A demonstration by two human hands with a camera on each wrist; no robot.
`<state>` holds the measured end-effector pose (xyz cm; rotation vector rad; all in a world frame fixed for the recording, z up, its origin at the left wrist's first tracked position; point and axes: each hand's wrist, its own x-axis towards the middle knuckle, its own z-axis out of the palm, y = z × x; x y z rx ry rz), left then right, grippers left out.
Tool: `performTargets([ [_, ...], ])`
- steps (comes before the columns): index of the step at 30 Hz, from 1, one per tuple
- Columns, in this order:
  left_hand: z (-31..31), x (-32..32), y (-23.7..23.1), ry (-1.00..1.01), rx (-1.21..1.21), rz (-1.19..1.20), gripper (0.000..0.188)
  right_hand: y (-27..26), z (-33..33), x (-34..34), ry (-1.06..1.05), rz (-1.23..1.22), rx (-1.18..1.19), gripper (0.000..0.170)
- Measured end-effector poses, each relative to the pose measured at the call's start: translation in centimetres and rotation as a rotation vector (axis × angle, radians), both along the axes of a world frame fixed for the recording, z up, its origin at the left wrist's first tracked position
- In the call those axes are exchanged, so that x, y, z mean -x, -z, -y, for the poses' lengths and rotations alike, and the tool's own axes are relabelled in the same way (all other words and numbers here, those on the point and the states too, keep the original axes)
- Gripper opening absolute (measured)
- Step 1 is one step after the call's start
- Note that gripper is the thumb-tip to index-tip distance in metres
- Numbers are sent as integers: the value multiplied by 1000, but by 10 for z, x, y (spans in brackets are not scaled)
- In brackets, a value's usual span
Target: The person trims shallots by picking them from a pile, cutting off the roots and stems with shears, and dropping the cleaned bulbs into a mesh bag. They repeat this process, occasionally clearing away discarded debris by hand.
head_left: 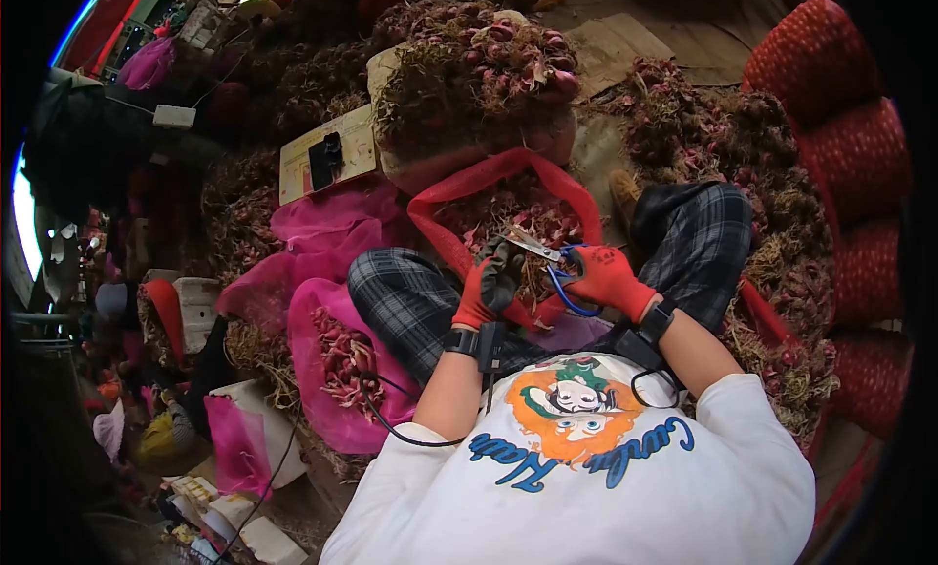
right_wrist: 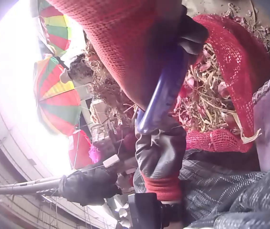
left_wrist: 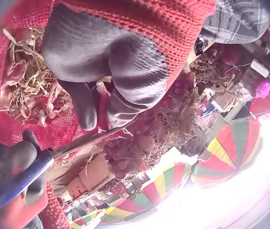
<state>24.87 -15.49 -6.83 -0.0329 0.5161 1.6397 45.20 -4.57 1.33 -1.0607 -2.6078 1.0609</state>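
Note:
My gloved right hand [head_left: 608, 278] grips blue-handled scissors [head_left: 555, 255], whose blades point toward my left hand [head_left: 489, 284]. In the left wrist view, the gloved left hand [left_wrist: 111, 62] pinches a small red shallot [left_wrist: 104, 107] between thumb and fingers, with a scissor blade [left_wrist: 89, 142] just beside the fingertips. The right wrist view has the right hand [right_wrist: 140, 43] curled round the blue handle [right_wrist: 161, 98]. Below both hands lies an open red mesh bag [head_left: 586, 206] holding shallots and dry trimmings [head_left: 508, 209].
A heap of shallots with dry stalks [head_left: 508, 57] rests on a block ahead. Pink mesh [head_left: 313, 370] with shallots lies at the left. A phone [head_left: 322, 163] sits on a board. More shallots [head_left: 703, 135] and full red sacks [head_left: 860, 165] line the right.

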Motion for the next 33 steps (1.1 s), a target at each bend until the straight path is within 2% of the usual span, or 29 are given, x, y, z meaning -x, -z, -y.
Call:
performTargets([
  [4,-1,-3,-13,14,26,19,10,2,0,-1,0,16,-2,39],
  [7,-3,-5,-16,16,62,22,11,7,0,-1,-3,34,-1,40],
  [12,-3,-5,-13,49,37,-129,19,12,0,-2,-9,107,-61,42],
  [18,6,-3,2,45,12,-333,27,25,-2,-5,-90,244,9,42],
  [22,-7,-15,-29,-1,197,-497,28,58,-3,-14,47,90,88,45],
  [24,-13,-12,-20,-60,161,-495,28,67,-2,-10,109,51,132,47],
  [27,-10,-5,-3,-151,168,-590,26,3,0,-1,92,90,164,57],
  [28,-10,-5,-2,-178,180,-637,25,4,0,-1,70,112,126,57],
  [31,-12,-4,1,-212,161,-577,25,8,3,0,34,157,24,57],
  [33,-13,-7,1,-213,185,-706,27,9,3,1,38,154,-30,57],
])
